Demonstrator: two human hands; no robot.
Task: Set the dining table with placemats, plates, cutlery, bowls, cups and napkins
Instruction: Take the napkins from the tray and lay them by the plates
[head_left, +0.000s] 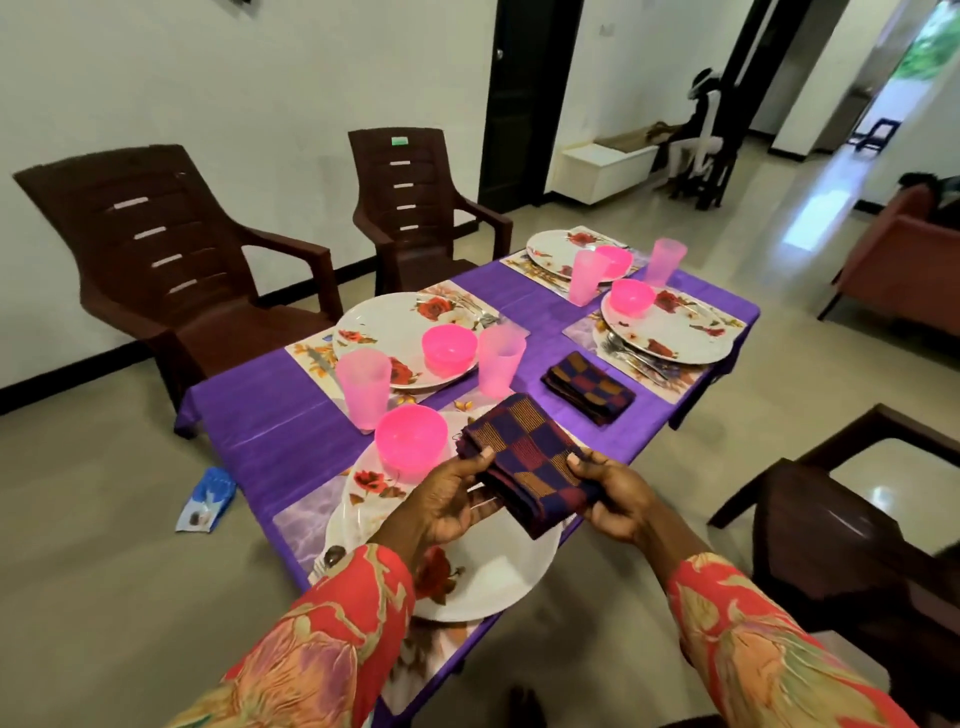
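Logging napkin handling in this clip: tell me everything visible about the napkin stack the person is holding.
The napkin stack is folded woven cloth in a checked pattern of dark blue, maroon and orange-gold. Several layers show at its near edge. It is held tilted above the near plate, beside the pink bowl. The left hand grips its left edge and the right hand its right edge, thumbs on top.

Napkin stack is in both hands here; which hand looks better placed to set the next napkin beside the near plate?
Probably the left hand: it holds the napkin stack directly over the near plate, while the right hand grips the stack's outer edge, off the table's side.
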